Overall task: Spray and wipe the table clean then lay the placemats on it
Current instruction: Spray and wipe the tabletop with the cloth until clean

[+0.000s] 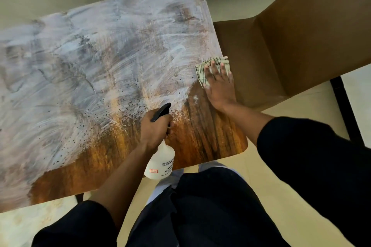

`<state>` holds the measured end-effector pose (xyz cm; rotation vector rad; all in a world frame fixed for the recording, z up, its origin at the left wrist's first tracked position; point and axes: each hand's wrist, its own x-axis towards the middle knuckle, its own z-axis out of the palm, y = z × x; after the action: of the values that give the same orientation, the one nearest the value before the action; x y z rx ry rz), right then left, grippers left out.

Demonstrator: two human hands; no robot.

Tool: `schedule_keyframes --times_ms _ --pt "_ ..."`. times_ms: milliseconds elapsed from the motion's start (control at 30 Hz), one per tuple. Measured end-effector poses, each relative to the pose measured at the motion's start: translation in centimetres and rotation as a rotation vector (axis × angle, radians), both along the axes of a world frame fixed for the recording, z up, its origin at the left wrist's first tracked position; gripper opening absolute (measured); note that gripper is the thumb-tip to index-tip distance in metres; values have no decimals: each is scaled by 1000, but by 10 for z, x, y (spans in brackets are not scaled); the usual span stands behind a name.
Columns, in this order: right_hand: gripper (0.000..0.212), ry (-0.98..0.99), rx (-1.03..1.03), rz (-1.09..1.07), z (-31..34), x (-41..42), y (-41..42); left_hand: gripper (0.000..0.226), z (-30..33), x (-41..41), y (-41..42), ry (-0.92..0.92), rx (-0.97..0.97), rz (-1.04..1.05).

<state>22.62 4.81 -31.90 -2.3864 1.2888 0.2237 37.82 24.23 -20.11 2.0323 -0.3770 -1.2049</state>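
Note:
A wooden table (210, 132) fills the left and middle, brown along its near right part and smeared white-grey with streaks and dark droplets elsewhere. My left hand (155, 128) grips a white spray bottle (160, 163) by its neck, its black nozzle pointing up and away over the tabletop. My right hand (218, 84) lies flat with fingers spread on a folded patterned cloth (200, 72) at the table's right edge. No placemats are in view.
A brown upholstered chair (281, 46) stands just beyond the table's right edge, its back at the upper right. Pale tiled floor (236, 162) with black lines runs under me. A pale wall is behind the table.

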Motion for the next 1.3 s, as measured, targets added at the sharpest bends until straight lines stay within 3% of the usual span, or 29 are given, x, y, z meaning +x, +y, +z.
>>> schedule_keyframes --times_ms 267,500,667,767,867,1000,1067,1133,1300 --pt "68 -47 -24 78 6 -29 46 32 -4 -4 -2 -11 -26 7" --pt "70 16 -32 144 5 -77 115 13 -15 -10 -14 32 53 35" --pt "67 3 -36 119 5 -64 89 9 -18 -5 -31 42 74 40" --pt "66 -34 -21 -5 2 -34 46 28 -16 -2 -46 3 34 50" --pt "67 -38 -4 -108 0 5 -9 19 -14 3 -61 -30 -4 80" --pt "66 -27 11 -102 4 35 -56 33 -9 13 -85 -4 -33 132" --pt "66 -19 -4 -80 3 35 -57 28 -6 19 -96 25 -53 169" --pt "66 -29 -25 -62 2 28 -43 38 -5 26 -104 45 -75 177" --pt "66 -70 -36 28 4 -14 33 41 0 33 -118 90 -112 173"
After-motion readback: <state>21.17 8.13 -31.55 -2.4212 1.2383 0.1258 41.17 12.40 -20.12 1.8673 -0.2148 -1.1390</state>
